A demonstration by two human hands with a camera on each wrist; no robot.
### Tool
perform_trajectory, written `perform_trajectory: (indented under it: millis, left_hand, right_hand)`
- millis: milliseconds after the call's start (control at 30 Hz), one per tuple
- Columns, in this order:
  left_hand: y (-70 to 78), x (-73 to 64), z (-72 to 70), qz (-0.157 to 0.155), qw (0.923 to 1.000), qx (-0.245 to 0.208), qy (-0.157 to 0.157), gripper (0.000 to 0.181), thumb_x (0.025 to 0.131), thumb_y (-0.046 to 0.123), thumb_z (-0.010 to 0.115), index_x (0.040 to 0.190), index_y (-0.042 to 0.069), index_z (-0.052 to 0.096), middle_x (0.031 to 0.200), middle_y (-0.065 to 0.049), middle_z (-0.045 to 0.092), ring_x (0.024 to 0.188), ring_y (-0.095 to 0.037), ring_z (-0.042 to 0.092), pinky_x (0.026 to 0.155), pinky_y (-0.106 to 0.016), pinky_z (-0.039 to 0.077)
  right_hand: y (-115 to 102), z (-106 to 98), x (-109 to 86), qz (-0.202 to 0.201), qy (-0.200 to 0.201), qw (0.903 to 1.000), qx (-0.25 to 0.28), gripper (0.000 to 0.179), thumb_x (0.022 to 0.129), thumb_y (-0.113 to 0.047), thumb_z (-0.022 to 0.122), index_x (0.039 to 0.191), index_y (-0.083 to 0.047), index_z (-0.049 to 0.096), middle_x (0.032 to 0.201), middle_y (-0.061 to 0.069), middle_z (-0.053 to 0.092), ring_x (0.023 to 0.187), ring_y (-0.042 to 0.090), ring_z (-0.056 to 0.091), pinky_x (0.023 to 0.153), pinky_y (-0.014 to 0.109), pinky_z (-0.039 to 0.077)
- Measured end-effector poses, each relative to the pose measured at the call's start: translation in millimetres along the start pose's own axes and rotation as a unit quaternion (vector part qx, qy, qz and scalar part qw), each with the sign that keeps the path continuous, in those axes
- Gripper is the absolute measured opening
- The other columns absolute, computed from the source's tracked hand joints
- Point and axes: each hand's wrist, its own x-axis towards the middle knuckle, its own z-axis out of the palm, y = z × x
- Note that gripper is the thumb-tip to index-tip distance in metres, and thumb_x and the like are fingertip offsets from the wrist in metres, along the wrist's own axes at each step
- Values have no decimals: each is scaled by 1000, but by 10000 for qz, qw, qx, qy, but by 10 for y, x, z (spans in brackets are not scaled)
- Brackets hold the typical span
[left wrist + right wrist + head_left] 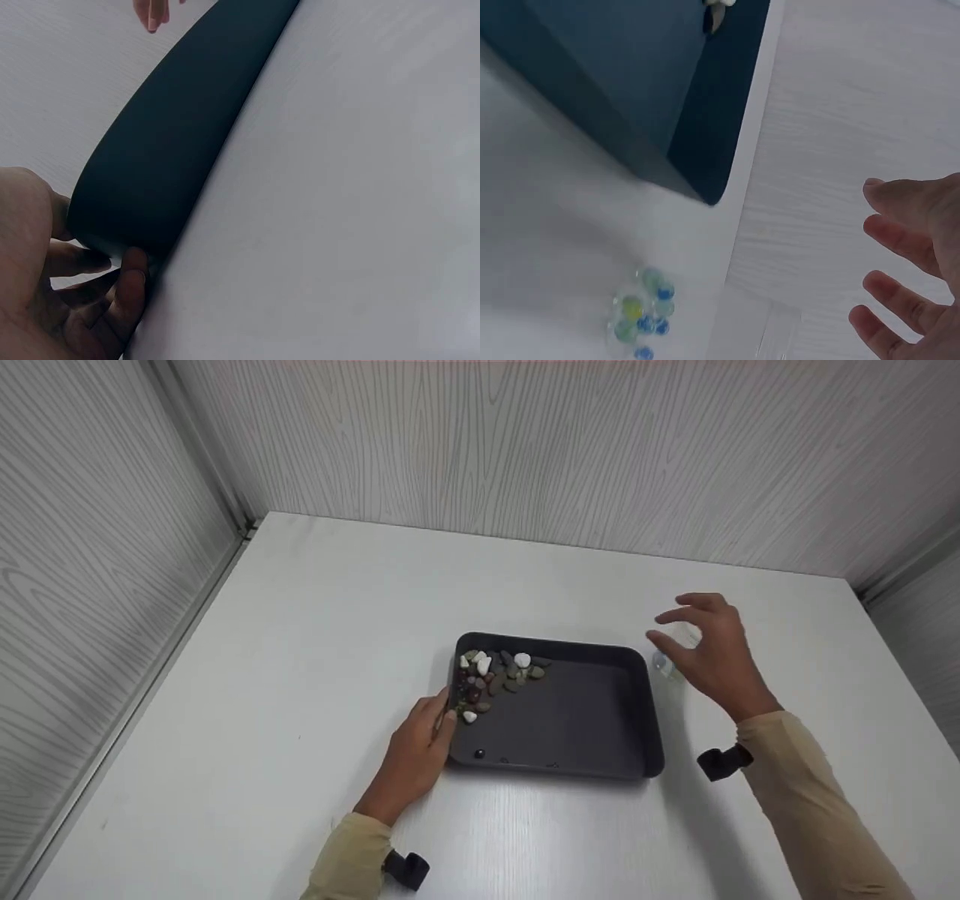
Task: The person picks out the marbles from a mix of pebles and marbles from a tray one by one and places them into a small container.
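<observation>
A dark grey rectangular tray [570,720] lies on the white table. Small pebbles [497,684], white, brown and grey-green, cluster in its far-left corner and along the left wall. One dark stone [479,753] sits apart near the front wall. My left hand [415,754] grips the tray's left wall, thumb at the rim and fingers outside it. My right hand [716,656] is raised beyond the tray's right side, fingers parted and holding nothing. Close beside it, partly hidden, a clear container [780,330] holds blue, green and yellowish glass marbles [646,315].
Wood-grain panels [480,450] wall in the table [300,622] at the back and both sides. Black camera mounts, such as the right one [724,763], sit on both wrists.
</observation>
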Motion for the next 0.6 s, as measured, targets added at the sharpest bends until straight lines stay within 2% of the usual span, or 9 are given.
perform_trajectory:
  millis: [133, 300, 400, 600]
  left_hand:
    - [-8, 0, 3, 39, 10000, -15, 15, 53, 111, 27, 41, 157, 1, 33, 141, -14, 50, 136, -29, 47, 112, -49, 37]
    - [-5, -1, 0, 58, 10000, -16, 14, 53, 111, 27, 41, 157, 2, 33, 141, -15, 50, 134, -29, 48, 111, -50, 38]
    - [0, 1, -3, 43, 10000, 5, 20, 53, 111, 27, 41, 157, 2, 34, 139, -14, 51, 132, -28, 50, 110, -49, 39]
    - [-13, 7, 6, 37, 10000, -18, 54, 53, 111, 26, 42, 156, 0, 35, 140, -14, 51, 133, -28, 49, 111, -49, 39]
  right_hand:
    - [-255, 230, 18, -390, -460, 9982, 41, 16, 86, -7, 82, 98, 2, 77, 126, 27, 58, 118, 45, 51, 100, 59, 37]
    - [-606, 484, 0, -607, -1098, 9918, 229, 15, 90, -16, 80, 101, -5, 78, 131, 19, 56, 120, 39, 50, 102, 54, 39]
    - [-809, 636, -28, -794, -1336, 9875, 249, 13, 91, -19, 79, 100, -9, 79, 132, 14, 56, 120, 33, 50, 101, 50, 41]
    - [-1101, 1001, -139, -1599, -1750, 9712, 230, 13, 88, -19, 82, 98, -11, 80, 124, 13, 62, 112, 28, 54, 100, 47, 44]
